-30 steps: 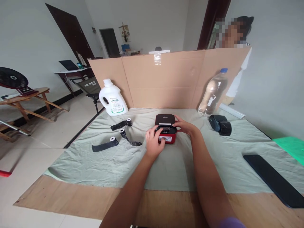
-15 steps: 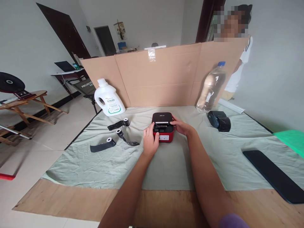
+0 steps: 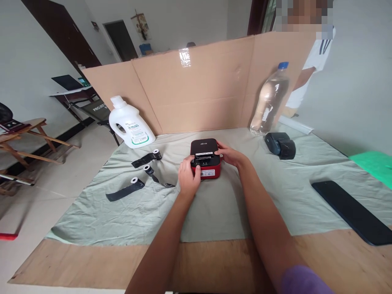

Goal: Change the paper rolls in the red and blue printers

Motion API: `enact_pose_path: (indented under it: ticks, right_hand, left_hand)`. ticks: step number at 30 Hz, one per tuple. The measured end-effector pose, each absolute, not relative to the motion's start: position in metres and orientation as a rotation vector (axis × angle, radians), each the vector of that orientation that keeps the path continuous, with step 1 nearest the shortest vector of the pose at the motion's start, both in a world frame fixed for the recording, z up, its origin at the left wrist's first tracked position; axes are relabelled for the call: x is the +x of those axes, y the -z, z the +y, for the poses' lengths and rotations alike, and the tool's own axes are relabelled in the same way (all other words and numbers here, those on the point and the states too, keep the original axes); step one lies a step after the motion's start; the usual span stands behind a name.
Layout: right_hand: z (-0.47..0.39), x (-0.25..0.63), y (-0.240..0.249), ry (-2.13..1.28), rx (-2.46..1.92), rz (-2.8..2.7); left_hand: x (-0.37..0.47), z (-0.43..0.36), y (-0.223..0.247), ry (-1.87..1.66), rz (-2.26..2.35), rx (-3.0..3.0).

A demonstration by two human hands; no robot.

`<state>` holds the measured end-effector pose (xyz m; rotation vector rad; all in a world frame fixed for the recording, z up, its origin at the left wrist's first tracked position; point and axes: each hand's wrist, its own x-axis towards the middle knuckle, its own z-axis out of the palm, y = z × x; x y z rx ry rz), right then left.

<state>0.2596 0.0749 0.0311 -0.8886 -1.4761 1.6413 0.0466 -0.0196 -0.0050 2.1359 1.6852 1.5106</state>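
Note:
A small black-and-red label printer rests on the cloth in front of me, with a white sticker on its red front face. My left hand clasps its left front corner, thumb on the front and fingers along the side. On the opposite side my right hand grips the printer, thumb on the top near the slot and fingers around the side, partly hidden. To the left lie three partly unrolled black rolls: a rear one, a middle one and a front one.
A cardboard screen stands behind. Against it are a white detergent jug and a clear blue-capped bottle. At right lie a dark device with a black roll, a dark flat slab and green material. A person stands behind the screen.
My viewpoint has shifted slightly, so most things sit further left and higher in the picture. Both hands keep their hold on the printer, which shows no clear movement on the cloth.

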Motion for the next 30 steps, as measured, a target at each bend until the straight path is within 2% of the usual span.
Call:
enact_pose_path:
  ticks: [8, 19, 30]
  right_hand:
    - [0.07, 0.261, -0.022, -1.682, -0.945, -1.382]
    - [0.074, 0.256, -0.023, -1.691, -1.028, -1.341]
    - [0.078, 0.257, -0.024, -1.7, -0.948, -1.393]
  left_hand:
    - [0.045, -0.021, 0.013, -1.615, 1.576, 2.125]
    - [0.044, -0.023, 0.007, -1.472, 1.709, 2.125]
    - [0.047, -0.021, 0.005, -1.514, 1.707, 2.106]
